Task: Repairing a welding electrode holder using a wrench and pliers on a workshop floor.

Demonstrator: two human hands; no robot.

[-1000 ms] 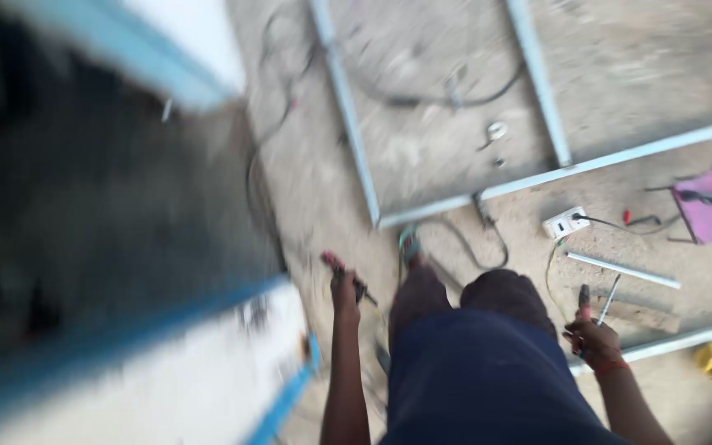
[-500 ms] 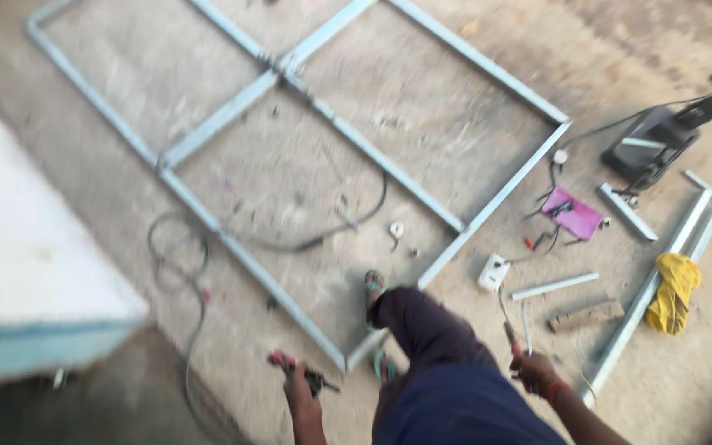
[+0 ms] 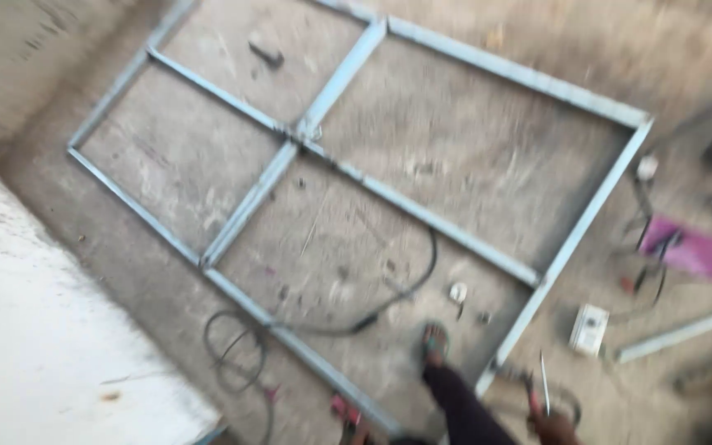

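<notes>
A large grey metal frame (image 3: pixel 422 214) with crossbars lies flat on the dirt ground. My foot in a sandal (image 3: pixel 434 342) stands inside it, near its lower corner. At the bottom edge my right hand (image 3: pixel 552 428) is closed on a thin metal rod (image 3: pixel 544 383) that points up, just outside the frame's corner. A red-handled tool (image 3: pixel 344 408) shows at the bottom edge beside the frame's near bar. Only a sliver of my left hand (image 3: pixel 360 437) is visible on it. The picture is blurred.
A black cable (image 3: pixel 409 288) runs across the frame and coils (image 3: pixel 236 354) outside it. Right of the frame lie a white box (image 3: pixel 591 328), a magenta object (image 3: pixel 686 247) and a loose metal bar (image 3: pixel 677 334). A pale slab (image 3: pixel 43 330) fills the lower left.
The view has swung left and forward, so the frame now fills the picture. Both hands have dropped toward the bottom edge, still holding the rod and the red-handled tool.
</notes>
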